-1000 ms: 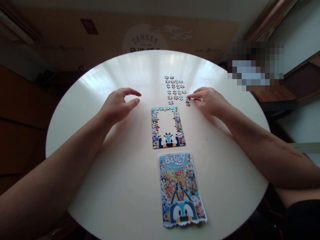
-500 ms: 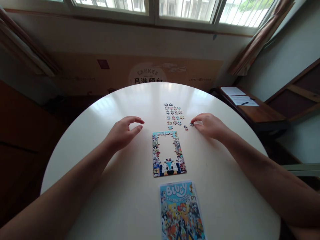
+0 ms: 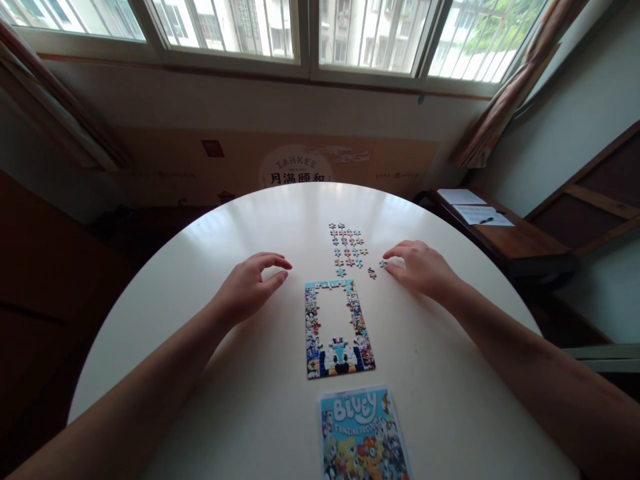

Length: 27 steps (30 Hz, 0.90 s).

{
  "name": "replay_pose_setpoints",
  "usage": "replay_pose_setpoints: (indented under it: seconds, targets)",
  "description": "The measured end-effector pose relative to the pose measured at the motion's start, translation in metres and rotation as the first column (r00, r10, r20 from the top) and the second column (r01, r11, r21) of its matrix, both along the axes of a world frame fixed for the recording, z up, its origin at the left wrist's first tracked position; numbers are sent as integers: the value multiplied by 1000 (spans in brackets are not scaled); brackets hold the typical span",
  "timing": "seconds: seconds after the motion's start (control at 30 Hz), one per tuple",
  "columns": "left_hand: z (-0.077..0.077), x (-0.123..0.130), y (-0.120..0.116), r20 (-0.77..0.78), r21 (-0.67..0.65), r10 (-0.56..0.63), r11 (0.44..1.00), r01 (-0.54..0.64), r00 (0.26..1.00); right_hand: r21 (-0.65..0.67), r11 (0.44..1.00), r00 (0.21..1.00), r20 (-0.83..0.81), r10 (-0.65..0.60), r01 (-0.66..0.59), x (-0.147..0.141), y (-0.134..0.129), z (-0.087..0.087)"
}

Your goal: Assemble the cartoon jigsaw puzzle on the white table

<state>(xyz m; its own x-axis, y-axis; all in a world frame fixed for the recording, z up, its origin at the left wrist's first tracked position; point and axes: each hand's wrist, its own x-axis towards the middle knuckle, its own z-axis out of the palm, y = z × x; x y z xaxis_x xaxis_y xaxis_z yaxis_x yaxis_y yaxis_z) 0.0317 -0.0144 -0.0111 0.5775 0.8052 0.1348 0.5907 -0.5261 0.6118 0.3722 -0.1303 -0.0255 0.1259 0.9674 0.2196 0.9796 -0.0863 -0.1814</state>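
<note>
My left hand [image 3: 253,283] hovers left of the puzzle, thumb and fingers curved apart with nothing between them. On the right, my right hand [image 3: 417,267] has its index finger and thumb parted beside a loose puzzle piece [image 3: 383,264]; whether the thumb touches it I cannot tell. Another puzzle piece [image 3: 372,273] lies just left of that one. Between my hands is a jigsaw puzzle [image 3: 313,363] with its border and a blue dog face at the bottom filled in, and a bare middle. Beyond it, several loose pieces [image 3: 348,253] lie in rough rows.
A Bluey picture sheet [image 3: 363,433] lies nearest me on the round white table [image 3: 200,400]. Past the table's right edge stands a brown side table [image 3: 493,233] with papers [image 3: 480,215] and a pen. Windows line the far wall.
The view has tilted up, so everything on the table sits lower in the picture. My right finger and thumb are slightly further apart beside the loose piece. My left hand has hardly moved.
</note>
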Motion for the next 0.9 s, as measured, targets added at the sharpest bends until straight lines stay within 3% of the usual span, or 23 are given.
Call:
replay_pose_setpoints:
  seconds: [0.17, 0.43, 0.6, 0.77, 0.9]
  targets:
    - [0, 1, -2, 10, -2, -22, 1000, 22, 1000, -30, 1000, 993, -118, -10, 6, 3, 5, -2]
    - [2, 3, -6, 1, -19, -49, 999, 49, 999, 114, 993, 983, -178, 45, -24, -9, 17, -16]
    - [3, 3, -6, 5, -22, -42, 999, 42, 999, 170, 982, 953, -275, 129, -84, -5, 12, -12]
    - [3, 2, -6, 10, -23, -39, 999, 39, 999, 69, 969, 941, -231, 248, -238, -6, 1, 1]
    - [2, 1, -4, 10, -14, -34, 999, 34, 999, -8, 975, 965, -147, 219, -222, -16, -4, 6]
